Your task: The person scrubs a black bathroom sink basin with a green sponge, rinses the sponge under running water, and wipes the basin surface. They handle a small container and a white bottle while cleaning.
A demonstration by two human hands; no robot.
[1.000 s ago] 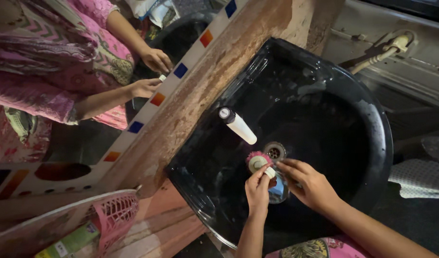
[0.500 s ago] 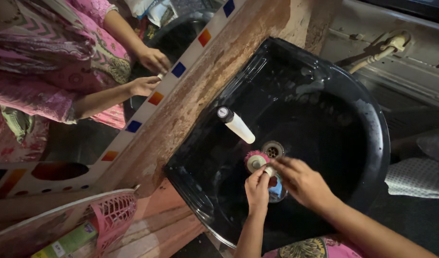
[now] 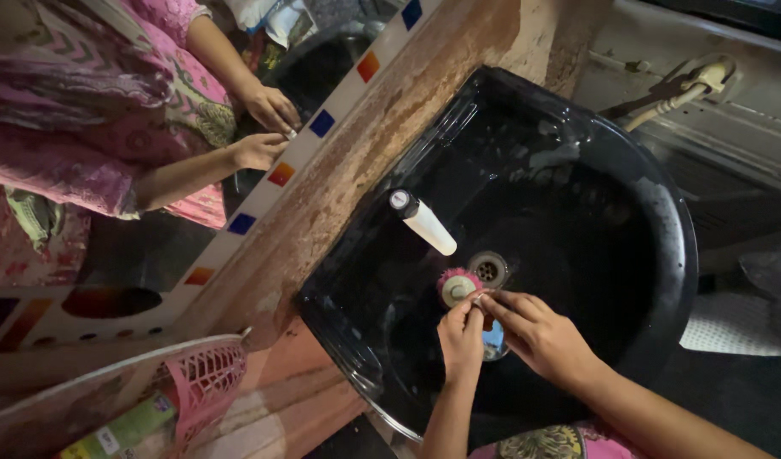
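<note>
- Left hand (image 3: 461,340) is over the black sink (image 3: 662,204), its fingertips pinched shut on a small pale piece (image 3: 475,299) just beside the drain (image 3: 490,270).
- Right hand (image 3: 539,336) meets it from the other side, thumb and forefinger closed on the same pale piece, so both hands share one tiny grip.
- Under the fingers sits a pink brush (image 3: 455,285), round, with a pale hub in the middle; the pale piece seems joined to it, though I cannot tell how.
- Below the hands lies something shiny and bluish (image 3: 495,338) on the basin floor; its shape is too hidden to name.
- White tap (image 3: 424,223) points down into the bowl just above the brush; no running water shows.
- Handling, as I judge it: the brush looks light, with a stiff plastic core and soft bristles that give when squeezed, so the hub is the firmer place to hold.
- The pale piece is small and likely wet, hence slippery; a fingertip pinch suits it, kept close over the basin, since the open drain is right beside it.
- Nothing about it looks fragile.
- At the left a mirror (image 3: 322,127) with coloured squares on its frame shows the same person's hands and pink patterned clothes.
- A pink basket (image 3: 205,382) stands below the mirror.
</note>
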